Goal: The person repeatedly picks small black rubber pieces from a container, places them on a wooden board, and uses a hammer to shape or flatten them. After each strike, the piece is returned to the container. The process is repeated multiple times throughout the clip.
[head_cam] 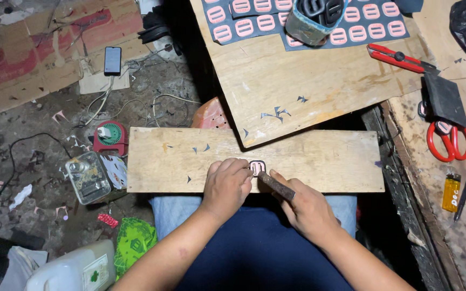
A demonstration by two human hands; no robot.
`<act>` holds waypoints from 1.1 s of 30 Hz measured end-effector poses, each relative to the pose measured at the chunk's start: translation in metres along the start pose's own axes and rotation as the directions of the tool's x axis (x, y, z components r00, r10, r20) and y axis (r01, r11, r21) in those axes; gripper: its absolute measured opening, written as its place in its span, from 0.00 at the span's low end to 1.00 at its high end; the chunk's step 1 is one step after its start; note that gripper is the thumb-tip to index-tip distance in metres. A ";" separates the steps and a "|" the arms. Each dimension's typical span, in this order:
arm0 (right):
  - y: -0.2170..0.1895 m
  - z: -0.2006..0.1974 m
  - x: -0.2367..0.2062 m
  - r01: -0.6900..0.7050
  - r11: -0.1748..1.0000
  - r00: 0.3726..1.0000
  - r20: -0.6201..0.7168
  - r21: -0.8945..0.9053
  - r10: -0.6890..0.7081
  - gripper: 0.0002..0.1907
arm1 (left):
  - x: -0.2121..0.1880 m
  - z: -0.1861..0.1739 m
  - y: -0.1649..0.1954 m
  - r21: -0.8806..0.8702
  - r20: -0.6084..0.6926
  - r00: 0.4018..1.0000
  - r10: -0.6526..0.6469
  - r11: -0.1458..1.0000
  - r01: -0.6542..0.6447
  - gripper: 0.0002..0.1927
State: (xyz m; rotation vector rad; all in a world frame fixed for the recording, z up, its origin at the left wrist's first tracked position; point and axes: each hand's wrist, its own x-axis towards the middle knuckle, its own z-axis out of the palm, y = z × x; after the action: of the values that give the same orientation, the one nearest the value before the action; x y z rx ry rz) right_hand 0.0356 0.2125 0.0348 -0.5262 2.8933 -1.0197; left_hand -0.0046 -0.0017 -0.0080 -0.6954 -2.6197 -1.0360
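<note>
A long wooden board (319,161) lies across my lap. On its near edge sits a small dark piece with pink slotted shapes (257,166). My left hand (226,186) presses down on that piece with curled fingers. My right hand (306,207) grips a brown-handled cutting tool (277,186) whose tip touches the piece. The blade end is hidden between my hands.
A tilted plywood sheet (303,81) behind holds dark sheets of pink slotted shapes (244,24) and a taped container (314,19). A red utility knife (400,58), red scissors (449,141), and a yellow lighter (451,192) lie at right. A phone (112,59), cables and a clear jar (86,177) lie at left.
</note>
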 end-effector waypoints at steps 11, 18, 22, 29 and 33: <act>0.002 0.006 -0.002 -0.073 0.997 0.997 0.013 0.003 0.073 0.32 | 0.000 -0.004 -0.001 -0.015 0.027 1.000 -0.014 1.000 0.015 0.07; 0.002 0.016 0.010 0.022 0.992 0.996 -0.089 0.124 -0.011 0.31 | -0.001 -0.001 -0.003 -0.011 0.018 0.999 -0.027 1.000 0.027 0.06; -0.002 0.004 0.005 -0.053 0.993 0.997 0.057 0.108 0.047 0.28 | -0.002 0.000 -0.003 -0.012 0.006 1.000 -0.016 1.000 0.016 0.07; 0.002 -0.004 0.006 -0.071 0.981 0.994 -0.074 0.182 0.085 0.28 | -0.004 0.001 -0.005 -0.019 0.005 1.000 -0.023 1.000 0.023 0.08; 0.001 0.012 0.004 -0.086 0.982 0.993 -0.061 0.166 0.098 0.26 | -0.004 0.002 -0.004 -0.013 0.005 1.000 -0.018 1.000 0.018 0.07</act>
State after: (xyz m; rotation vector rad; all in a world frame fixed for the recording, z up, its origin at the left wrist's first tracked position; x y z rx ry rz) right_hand 0.0329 0.2049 0.0251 -0.3519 2.8262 -1.2699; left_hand -0.0039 -0.0044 -0.0133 -0.6795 -2.6306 -1.0588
